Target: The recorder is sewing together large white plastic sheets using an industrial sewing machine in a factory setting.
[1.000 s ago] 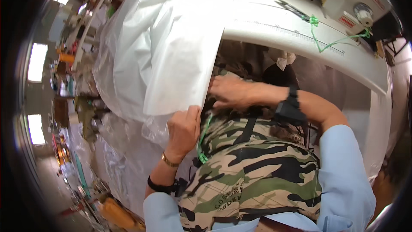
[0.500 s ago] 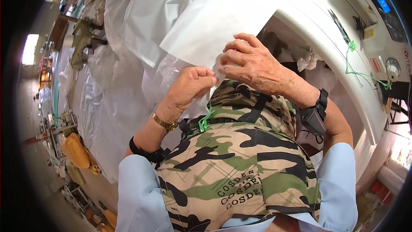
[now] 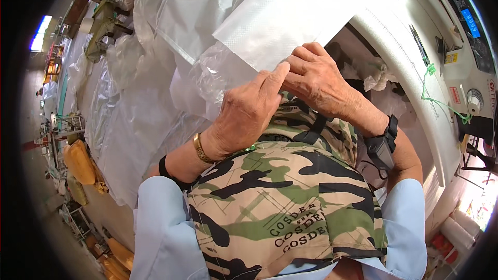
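Observation:
My left hand (image 3: 249, 111) and my right hand (image 3: 317, 80) meet in front of my waist, fingers closed in a pinch, fingertips touching or nearly so. Between them comes the near edge of a white woven plastic sheet (image 3: 295, 15), which spreads away from me over the sewing machine table. Just what the left fingertips pinch is partly hidden by the hand. Crumpled clear plastic film (image 3: 211, 78) hangs beside the sheet, left of my hands. A bit of green strand (image 3: 250, 148) shows below my left wrist, against the camouflage apron (image 3: 290, 186).
A sewing machine (image 3: 461, 67) with a lit display stands at right on its white table (image 3: 394, 57). Scissors (image 3: 418, 44) with green string lie on it. Piled white plastic (image 3: 129, 119) fills the left side. A yellow padded thing (image 3: 80, 162) lies farther left.
My left hand has moved up and right and turned its back upward, its fingers now against the right hand's. The green strand is mostly covered. The whole view has shifted slightly.

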The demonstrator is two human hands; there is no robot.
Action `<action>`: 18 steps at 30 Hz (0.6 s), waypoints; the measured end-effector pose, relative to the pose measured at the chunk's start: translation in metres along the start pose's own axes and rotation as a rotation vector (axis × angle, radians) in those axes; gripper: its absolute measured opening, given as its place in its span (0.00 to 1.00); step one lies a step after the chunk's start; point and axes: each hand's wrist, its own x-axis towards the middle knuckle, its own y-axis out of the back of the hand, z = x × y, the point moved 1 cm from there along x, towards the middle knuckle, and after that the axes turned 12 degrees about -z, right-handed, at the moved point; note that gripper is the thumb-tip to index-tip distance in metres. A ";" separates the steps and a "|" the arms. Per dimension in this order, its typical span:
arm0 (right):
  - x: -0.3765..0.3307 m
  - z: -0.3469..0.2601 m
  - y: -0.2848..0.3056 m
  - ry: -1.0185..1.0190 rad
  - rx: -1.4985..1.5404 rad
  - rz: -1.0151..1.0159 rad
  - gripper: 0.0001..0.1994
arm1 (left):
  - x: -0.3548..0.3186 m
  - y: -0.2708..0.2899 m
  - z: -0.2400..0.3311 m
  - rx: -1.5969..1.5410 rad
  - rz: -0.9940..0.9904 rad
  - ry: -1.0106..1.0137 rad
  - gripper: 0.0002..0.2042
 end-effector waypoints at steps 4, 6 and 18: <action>-0.001 -0.003 -0.002 -0.027 -0.037 -0.025 0.07 | -0.001 -0.006 -0.004 0.019 0.046 0.052 0.29; 0.000 -0.003 -0.002 -0.032 -0.047 -0.033 0.07 | -0.001 -0.006 -0.006 -0.022 0.060 0.056 0.28; 0.005 0.030 0.045 -0.143 0.267 0.008 0.04 | 0.013 0.013 -0.010 -0.448 0.051 0.056 0.13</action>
